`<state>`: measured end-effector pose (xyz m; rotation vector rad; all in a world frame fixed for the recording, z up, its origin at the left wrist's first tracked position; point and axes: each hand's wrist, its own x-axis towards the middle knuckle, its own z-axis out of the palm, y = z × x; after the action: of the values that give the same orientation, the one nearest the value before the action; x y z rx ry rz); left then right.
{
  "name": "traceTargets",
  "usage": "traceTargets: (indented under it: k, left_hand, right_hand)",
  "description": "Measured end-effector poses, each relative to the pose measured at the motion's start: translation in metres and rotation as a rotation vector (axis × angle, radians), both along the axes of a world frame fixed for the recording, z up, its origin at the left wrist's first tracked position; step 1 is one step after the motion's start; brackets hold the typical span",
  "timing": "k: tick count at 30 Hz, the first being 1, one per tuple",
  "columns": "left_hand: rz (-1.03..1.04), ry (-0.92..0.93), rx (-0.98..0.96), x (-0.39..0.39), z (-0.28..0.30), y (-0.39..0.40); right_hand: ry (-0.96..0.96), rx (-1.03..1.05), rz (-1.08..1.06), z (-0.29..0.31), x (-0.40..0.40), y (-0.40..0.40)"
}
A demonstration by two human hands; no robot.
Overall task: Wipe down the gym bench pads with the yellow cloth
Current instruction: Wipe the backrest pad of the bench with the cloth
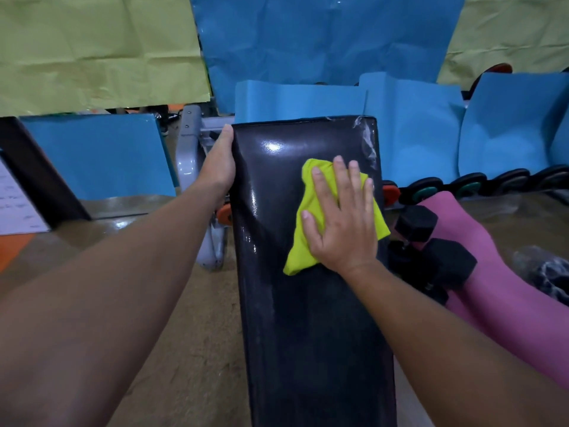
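Observation:
A long black glossy bench pad [308, 334] runs from the bottom of the view up to the middle. The yellow cloth [311, 211] lies crumpled on its far right part. My right hand [341, 220] presses flat on the cloth with the fingers spread. My left hand [220, 164] grips the pad's far left edge, thumb side on top. The pad's far right corner [368, 140] looks scuffed and torn.
The grey metal bench frame [192, 158] stands at the left of the pad. Black hex dumbbells [431, 251] lie on a pink mat [498, 297] at the right. A row of weight plates [480, 184] sits behind. Blue and green sheets cover the back wall.

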<state>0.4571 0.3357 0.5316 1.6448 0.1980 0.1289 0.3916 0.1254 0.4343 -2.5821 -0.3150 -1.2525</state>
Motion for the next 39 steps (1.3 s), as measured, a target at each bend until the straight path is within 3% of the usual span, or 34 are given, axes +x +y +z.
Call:
traceTargets:
  k: [4, 10, 15, 21, 28, 34, 39]
  left_hand:
    - [0.041, -0.072, 0.067, 0.015, -0.013, 0.003]
    - [0.12, -0.088, 0.067, -0.001, -0.008, -0.011]
    - [0.128, -0.095, 0.11, -0.006, -0.006, -0.018]
    - [0.147, -0.074, 0.123, -0.008, -0.006, -0.019]
    - [0.163, -0.064, 0.164, -0.007, -0.011, -0.014]
    - [0.174, -0.078, 0.156, -0.01, -0.007, -0.019]
    - [0.186, -0.057, 0.135, -0.008, -0.01, -0.019]
  right_hand:
    - [0.046, 0.126, -0.091, 0.008, 0.007, -0.01]
    - [0.053, 0.023, 0.036, -0.008, -0.005, -0.027]
    - [0.088, 0.193, -0.052, 0.009, 0.007, -0.021]
    - [0.053, 0.081, -0.005, -0.012, -0.009, -0.011]
    - [0.093, 0.219, -0.046, 0.009, 0.008, -0.015]
    - [0.057, 0.041, 0.063, -0.012, -0.003, -0.039]
    - [0.102, 0.241, -0.033, 0.012, 0.012, -0.025]
